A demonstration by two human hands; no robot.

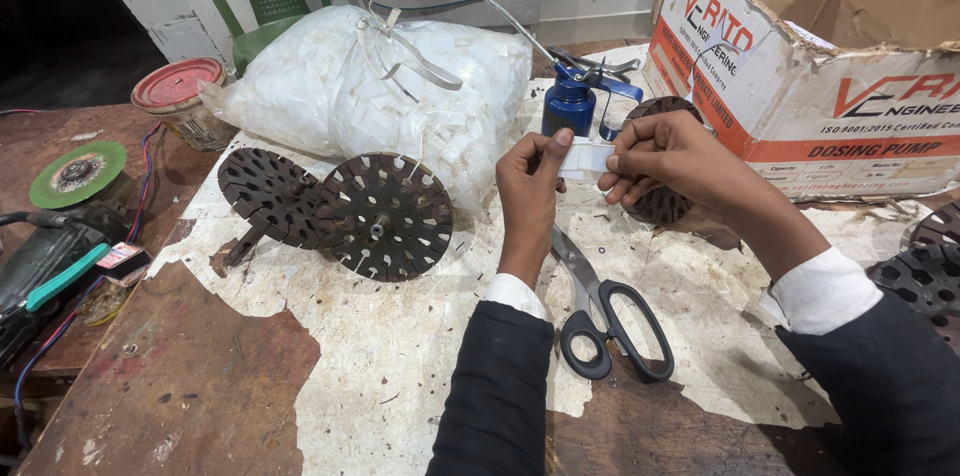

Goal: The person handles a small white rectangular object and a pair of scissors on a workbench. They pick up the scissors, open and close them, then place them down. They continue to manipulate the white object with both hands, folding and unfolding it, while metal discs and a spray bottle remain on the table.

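At the centre of the head view, above the black-handled scissors [600, 311], both hands pinch one small white paper strip [585, 158]: the left hand [530, 186] closes thumb and fingers on its left end, the right hand [665, 158] grips its right end. The strip is held in the air, clear of the table [200, 386], and is not seated in any slot. Behind the right hand, beyond the scissors, one dark slotted rotor disc [660, 204] shows only in part. To the left of the scissors lies a pair of slotted discs on a shaft [340, 211]; their rim slots appear empty, so insertion there seems not yet begun. Far from the scissors, behind the discs, sits one full clear bag of white strips [360, 86], which suggests most of the stock is unused. Counts: one pair of scissors, one held strip, one bag, one blue oil can [570, 101], one cardboard box [820, 46], one green grinding wheel [78, 174], one red-lidded jar [180, 96]. More discs [925, 261] are cropped at the right edge; their number cannot be told.
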